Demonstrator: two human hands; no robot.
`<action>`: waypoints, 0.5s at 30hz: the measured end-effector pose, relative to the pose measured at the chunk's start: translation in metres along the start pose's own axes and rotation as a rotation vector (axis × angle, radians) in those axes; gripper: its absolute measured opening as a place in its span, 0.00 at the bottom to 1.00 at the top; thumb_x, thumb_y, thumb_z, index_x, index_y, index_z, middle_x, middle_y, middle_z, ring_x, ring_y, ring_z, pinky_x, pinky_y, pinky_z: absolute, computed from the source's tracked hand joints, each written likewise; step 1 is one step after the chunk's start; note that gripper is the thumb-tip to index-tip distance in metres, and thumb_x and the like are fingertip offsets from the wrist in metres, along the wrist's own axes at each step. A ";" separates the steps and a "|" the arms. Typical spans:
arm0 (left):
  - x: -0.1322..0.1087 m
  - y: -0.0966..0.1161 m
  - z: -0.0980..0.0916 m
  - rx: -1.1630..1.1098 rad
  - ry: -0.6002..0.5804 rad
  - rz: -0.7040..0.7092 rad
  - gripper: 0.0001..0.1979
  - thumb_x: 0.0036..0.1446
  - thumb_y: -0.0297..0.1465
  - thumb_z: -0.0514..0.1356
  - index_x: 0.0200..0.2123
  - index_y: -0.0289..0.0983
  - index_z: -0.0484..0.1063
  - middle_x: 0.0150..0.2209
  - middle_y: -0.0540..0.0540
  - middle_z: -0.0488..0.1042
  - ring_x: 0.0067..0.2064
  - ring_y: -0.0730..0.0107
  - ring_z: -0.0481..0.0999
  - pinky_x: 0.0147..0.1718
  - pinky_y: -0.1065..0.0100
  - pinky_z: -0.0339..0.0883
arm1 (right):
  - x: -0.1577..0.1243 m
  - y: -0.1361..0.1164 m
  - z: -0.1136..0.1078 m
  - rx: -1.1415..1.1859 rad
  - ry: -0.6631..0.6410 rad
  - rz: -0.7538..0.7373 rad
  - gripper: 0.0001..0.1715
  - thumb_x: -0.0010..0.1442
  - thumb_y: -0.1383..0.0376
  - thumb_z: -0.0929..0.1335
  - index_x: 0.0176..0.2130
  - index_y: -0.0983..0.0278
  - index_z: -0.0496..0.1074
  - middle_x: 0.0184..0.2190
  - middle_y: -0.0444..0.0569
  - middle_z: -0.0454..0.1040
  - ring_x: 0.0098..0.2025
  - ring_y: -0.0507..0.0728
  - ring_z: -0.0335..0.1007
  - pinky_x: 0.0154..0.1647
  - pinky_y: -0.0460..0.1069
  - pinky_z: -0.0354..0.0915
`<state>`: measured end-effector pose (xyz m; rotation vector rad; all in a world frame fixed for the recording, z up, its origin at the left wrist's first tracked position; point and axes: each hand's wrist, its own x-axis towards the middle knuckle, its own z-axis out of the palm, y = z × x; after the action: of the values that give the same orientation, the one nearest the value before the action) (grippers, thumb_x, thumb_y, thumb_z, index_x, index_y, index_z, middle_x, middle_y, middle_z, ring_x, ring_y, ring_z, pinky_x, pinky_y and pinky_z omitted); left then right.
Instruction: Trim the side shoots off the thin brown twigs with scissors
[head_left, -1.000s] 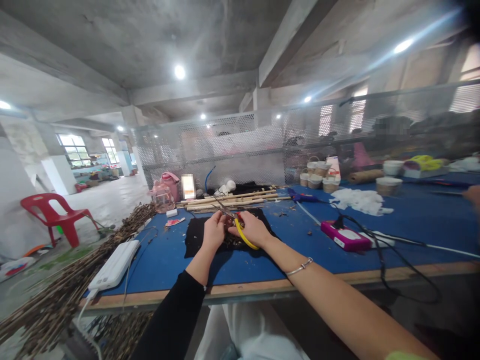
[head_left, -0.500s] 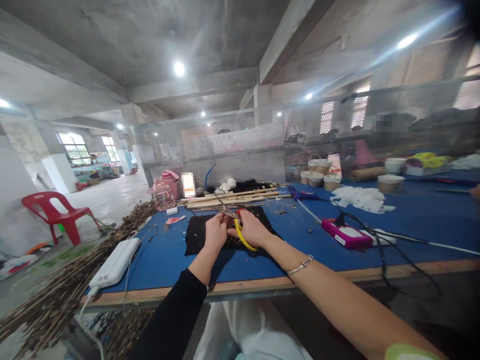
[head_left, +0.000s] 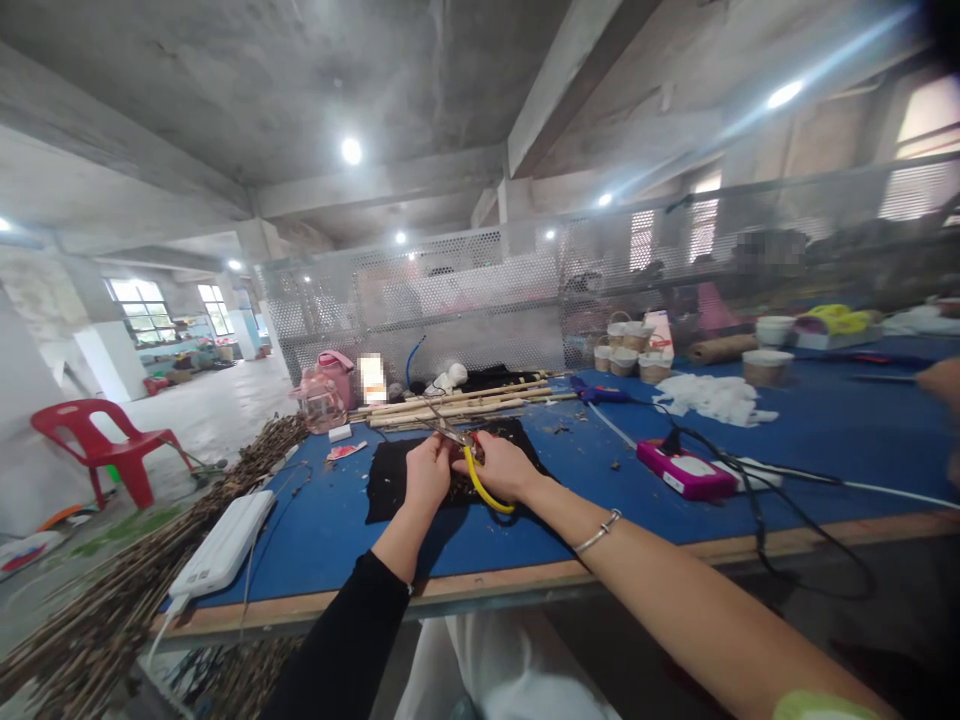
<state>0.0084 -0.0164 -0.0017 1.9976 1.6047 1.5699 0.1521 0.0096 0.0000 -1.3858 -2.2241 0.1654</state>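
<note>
My right hand (head_left: 504,468) is closed around pruning shears with a yellow handle (head_left: 487,490) and a bit of red near the pivot. The metal jaws (head_left: 451,432) point up and left, towards my left hand. My left hand (head_left: 427,470) is closed in a pinch right beside the jaws; what it holds is too small and hidden to name. Both hands are over a black cloth (head_left: 384,482) on the blue tabletop, where small tan cut bits lie partly under the hands.
Pale sticks (head_left: 480,403) lie behind the cloth. A white power bank (head_left: 221,545) and bundled twigs (head_left: 97,590) are at left. A glue gun (head_left: 600,392), a magenta box (head_left: 686,472) with cables and small pots (head_left: 624,360) stand right. Another person's hand (head_left: 941,380) shows far right.
The view has shifted slightly, so the table's things sit a little further left. Both hands stay together over the cloth, with the shears still in my right hand.
</note>
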 end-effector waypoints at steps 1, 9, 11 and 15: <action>0.000 0.000 0.000 0.004 -0.005 -0.006 0.13 0.55 0.32 0.50 0.31 0.35 0.73 0.30 0.44 0.76 0.32 0.69 0.74 0.33 0.72 0.62 | 0.000 0.001 0.000 0.008 -0.003 -0.002 0.28 0.50 0.44 0.63 0.37 0.65 0.64 0.33 0.52 0.73 0.34 0.58 0.69 0.28 0.46 0.53; 0.002 -0.007 0.003 -0.057 -0.043 -0.046 0.14 0.55 0.33 0.50 0.29 0.35 0.73 0.29 0.45 0.76 0.31 0.70 0.73 0.33 0.71 0.62 | 0.002 0.008 -0.001 0.054 -0.037 -0.060 0.27 0.49 0.44 0.64 0.35 0.65 0.65 0.31 0.51 0.73 0.31 0.55 0.68 0.26 0.45 0.53; 0.002 -0.007 0.003 -0.069 -0.046 -0.057 0.14 0.55 0.33 0.50 0.30 0.35 0.73 0.29 0.45 0.76 0.31 0.70 0.73 0.33 0.71 0.62 | 0.002 0.008 -0.002 0.043 -0.039 -0.064 0.27 0.49 0.44 0.64 0.35 0.65 0.65 0.31 0.51 0.73 0.31 0.55 0.68 0.26 0.45 0.53; 0.001 -0.003 0.001 -0.052 -0.020 -0.080 0.12 0.54 0.32 0.51 0.29 0.34 0.73 0.28 0.45 0.76 0.30 0.70 0.73 0.32 0.72 0.63 | 0.001 0.004 -0.003 -0.020 -0.019 -0.018 0.28 0.47 0.44 0.65 0.37 0.64 0.63 0.32 0.51 0.72 0.34 0.57 0.69 0.29 0.46 0.54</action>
<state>0.0072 -0.0132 -0.0038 1.8926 1.5982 1.5416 0.1564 0.0117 0.0016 -1.3796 -2.2589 0.1508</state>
